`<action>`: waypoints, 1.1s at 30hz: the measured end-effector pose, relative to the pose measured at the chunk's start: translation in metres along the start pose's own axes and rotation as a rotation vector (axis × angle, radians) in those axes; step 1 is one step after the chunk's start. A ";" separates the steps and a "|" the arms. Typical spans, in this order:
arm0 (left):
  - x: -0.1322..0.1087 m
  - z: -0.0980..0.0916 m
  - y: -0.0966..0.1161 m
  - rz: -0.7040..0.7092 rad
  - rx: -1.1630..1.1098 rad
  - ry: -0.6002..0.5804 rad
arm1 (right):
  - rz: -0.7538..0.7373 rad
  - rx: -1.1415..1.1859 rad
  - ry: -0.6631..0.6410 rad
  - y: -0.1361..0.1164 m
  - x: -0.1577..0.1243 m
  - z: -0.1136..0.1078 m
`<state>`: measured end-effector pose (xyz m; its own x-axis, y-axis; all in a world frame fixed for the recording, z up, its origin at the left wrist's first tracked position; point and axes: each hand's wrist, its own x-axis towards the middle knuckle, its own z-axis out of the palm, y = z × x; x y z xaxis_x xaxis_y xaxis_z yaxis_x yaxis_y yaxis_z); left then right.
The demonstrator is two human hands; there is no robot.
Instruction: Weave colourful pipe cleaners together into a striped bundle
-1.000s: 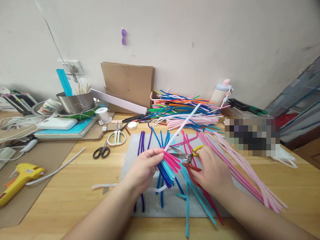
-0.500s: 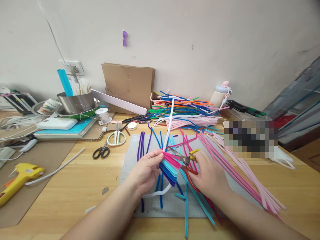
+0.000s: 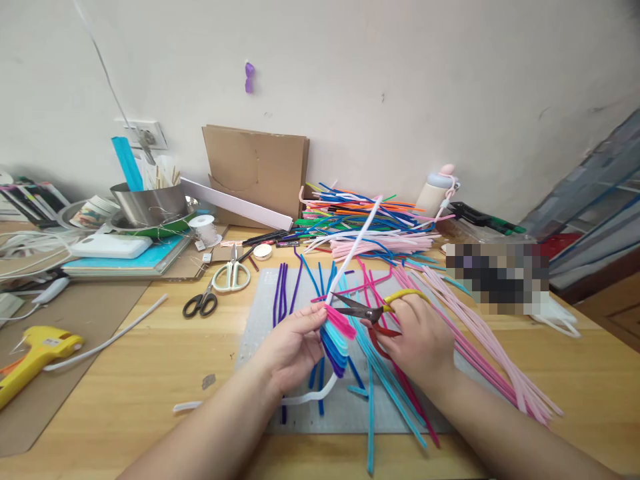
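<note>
My left hand point(image 3: 300, 343) pinches a fan of folded pipe cleaners point(image 3: 336, 340), with pink at the top, then light blue, blue and purple below. A long white pipe cleaner point(image 3: 357, 243) runs through the fan, rising above my fingers and trailing out low to the left. My right hand point(image 3: 420, 333) grips scissors point(image 3: 370, 312) with one yellow and one red handle. Their dark blades are spread, with the tips by the white pipe cleaner just above the pink loops. Whether the blades touch it I cannot tell.
Under my hands lies a grey cutting mat point(image 3: 260, 333) strewn with blue, purple and pink pipe cleaners. More are piled point(image 3: 370, 223) by the wall. White-handled scissors point(image 3: 231, 273), black-handled scissors point(image 3: 200, 303) and a yellow glue gun point(image 3: 43, 353) lie to the left. A bottle point(image 3: 436, 192) stands behind.
The scissors have opened wider, and their yellow handle has swung up and outward. The white pipe cleaner's upper end now leans further right. The folded fan has tilted slightly in my left hand.
</note>
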<state>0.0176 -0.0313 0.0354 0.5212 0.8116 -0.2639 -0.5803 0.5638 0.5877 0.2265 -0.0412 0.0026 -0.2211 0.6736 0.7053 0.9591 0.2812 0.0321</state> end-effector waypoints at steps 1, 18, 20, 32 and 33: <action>0.000 0.000 0.000 -0.007 -0.001 0.004 | -0.020 0.009 -0.003 0.001 0.001 -0.001; -0.002 0.000 0.004 0.084 0.010 0.168 | -0.104 0.032 -0.110 -0.001 0.010 0.003; -0.002 0.001 0.005 0.092 0.025 0.185 | -0.116 0.035 -0.107 0.000 0.010 0.002; -0.001 0.003 0.001 0.141 0.101 0.237 | -0.105 0.074 -0.160 -0.003 0.013 0.002; -0.001 0.003 0.001 0.139 0.102 0.235 | -0.103 0.062 -0.151 -0.004 0.013 0.002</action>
<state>0.0182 -0.0324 0.0385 0.2744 0.9001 -0.3385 -0.5643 0.4357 0.7013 0.2193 -0.0318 0.0105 -0.3456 0.7325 0.5865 0.9184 0.3924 0.0512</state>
